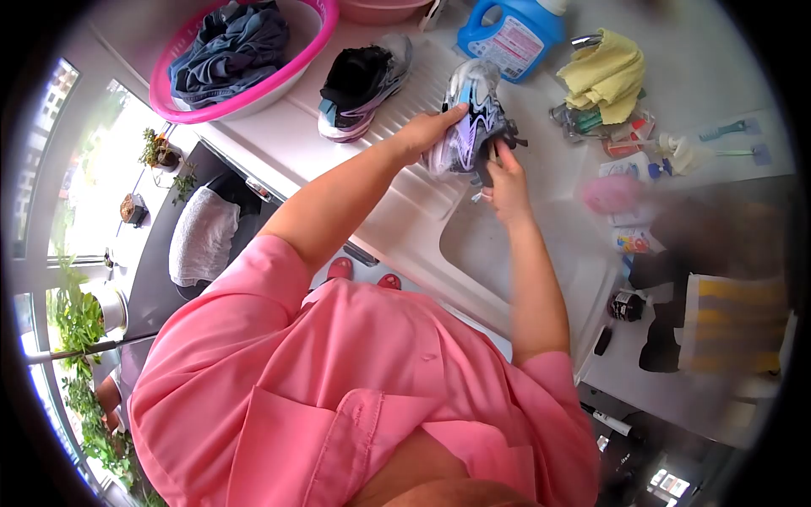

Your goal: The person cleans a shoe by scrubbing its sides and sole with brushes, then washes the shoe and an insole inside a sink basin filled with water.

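Note:
A white, lilac and black sneaker [473,114] is held up over the ribbed washboard side of the sink. My left hand [432,133] grips it along its left side, thumb laid across the upper. At its near end, the fingers of my right hand [507,184] are closed on a dark part by the shoe's opening, with loose dark laces or straps beside them. Whether a small tool is also in those fingers I cannot make out. The other sneaker [363,89], black inside with a lilac and white sole, rests on the ledge to the left.
A pink-rimmed basin [317,42] with dark clothes [230,52] stands at the upper left. Behind the shoe is a blue detergent jug [509,38]. The sink bowl [507,253] lies below my right hand. A yellow cloth [604,74], toothbrushes [728,129] and tubes crowd the right counter.

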`<action>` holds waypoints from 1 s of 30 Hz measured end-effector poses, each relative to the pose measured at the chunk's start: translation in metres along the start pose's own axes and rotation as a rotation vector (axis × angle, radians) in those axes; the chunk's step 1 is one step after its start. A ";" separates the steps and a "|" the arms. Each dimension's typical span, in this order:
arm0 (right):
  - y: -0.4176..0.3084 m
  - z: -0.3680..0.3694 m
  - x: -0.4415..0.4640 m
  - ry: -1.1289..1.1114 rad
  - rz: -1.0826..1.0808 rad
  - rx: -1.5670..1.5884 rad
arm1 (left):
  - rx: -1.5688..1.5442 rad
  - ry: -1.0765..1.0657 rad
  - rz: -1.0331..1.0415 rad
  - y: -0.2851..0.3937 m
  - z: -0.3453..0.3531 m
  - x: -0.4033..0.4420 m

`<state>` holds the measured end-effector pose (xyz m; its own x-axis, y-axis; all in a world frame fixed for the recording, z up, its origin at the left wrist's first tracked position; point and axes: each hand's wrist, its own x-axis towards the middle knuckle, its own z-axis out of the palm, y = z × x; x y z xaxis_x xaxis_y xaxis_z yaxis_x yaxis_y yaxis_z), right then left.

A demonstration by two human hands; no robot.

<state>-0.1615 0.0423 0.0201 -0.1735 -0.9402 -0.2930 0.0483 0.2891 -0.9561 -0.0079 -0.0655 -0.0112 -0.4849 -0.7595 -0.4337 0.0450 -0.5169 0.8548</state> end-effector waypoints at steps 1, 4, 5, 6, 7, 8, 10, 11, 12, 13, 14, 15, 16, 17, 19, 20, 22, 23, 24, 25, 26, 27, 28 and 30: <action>0.005 0.003 -0.004 0.001 -0.032 0.059 | -0.119 -0.175 -0.011 0.006 0.000 -0.005; 0.013 0.009 -0.008 -0.002 -0.074 0.026 | -0.305 -0.457 -0.131 0.018 -0.007 -0.008; 0.013 0.011 -0.009 -0.006 -0.097 0.010 | -0.326 -0.484 -0.171 0.028 -0.008 -0.013; 0.001 0.015 -0.017 -0.025 -0.066 0.042 | -0.315 -0.428 -0.146 0.037 -0.007 -0.021; -0.010 0.017 -0.028 -0.044 -0.036 0.076 | -0.271 -0.342 -0.058 0.043 -0.004 -0.030; -0.002 0.011 -0.032 -0.045 -0.040 0.080 | -0.254 -0.306 -0.034 0.049 -0.005 -0.031; 0.013 -0.009 -0.036 -0.136 -0.174 -0.261 | -0.126 -0.159 0.034 0.065 -0.008 -0.037; 0.012 -0.017 -0.038 -0.140 -0.176 -0.260 | -0.125 -0.155 0.037 0.064 -0.005 -0.039; 0.006 -0.021 -0.043 -0.070 -0.330 -0.752 | -0.043 -0.092 0.073 0.060 0.000 -0.042; 0.000 -0.021 -0.047 0.017 -0.484 -1.239 | 0.046 -0.031 0.107 0.057 0.005 -0.043; -0.009 -0.015 -0.042 0.084 -0.374 -1.337 | 0.056 -0.014 0.074 0.049 0.007 -0.034; -0.014 -0.014 -0.030 0.085 -0.383 -1.341 | 0.005 0.012 0.059 0.043 0.016 -0.037; -0.015 -0.012 -0.018 0.132 -0.375 -1.377 | -0.074 0.000 0.069 0.031 0.014 -0.021; -0.011 -0.012 -0.011 0.185 -0.364 -1.411 | -0.149 -0.016 0.079 0.021 0.012 -0.004; 0.005 -0.004 -0.021 0.172 -0.397 -1.145 | -0.014 0.000 0.098 0.041 0.007 -0.020; 0.026 -0.003 -0.030 0.130 -0.627 -0.931 | 0.153 0.057 0.105 0.052 0.010 -0.028; 0.038 -0.003 -0.032 0.064 -0.843 -0.706 | 0.231 0.064 0.119 0.057 0.017 -0.043; 0.035 -0.008 -0.031 0.130 -0.646 -0.753 | 0.314 0.064 0.123 0.056 0.020 -0.047; 0.029 -0.010 -0.033 0.195 -0.444 -0.792 | 0.201 -0.020 0.104 0.031 0.019 -0.023; 0.016 -0.017 -0.018 0.222 -0.341 -0.898 | 0.383 0.064 0.203 0.024 0.031 -0.038; 0.010 -0.019 -0.006 0.211 -0.330 -0.885 | 0.230 0.030 0.173 0.014 0.031 -0.024; 0.012 -0.020 -0.002 0.199 -0.307 -0.873 | 0.076 -0.009 0.132 0.000 0.030 -0.011; 0.026 -0.021 -0.003 0.189 -0.318 -0.798 | 0.088 -0.054 0.090 0.007 0.030 -0.021; 0.029 -0.013 -0.025 0.061 -0.246 -0.462 | 0.121 -0.063 0.110 0.036 0.021 -0.032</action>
<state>-0.1682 0.0766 -0.0006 -0.1823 -0.9821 -0.0463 -0.4378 0.1232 -0.8906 -0.0087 -0.0512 0.0396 -0.5368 -0.7808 -0.3198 -0.0026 -0.3775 0.9260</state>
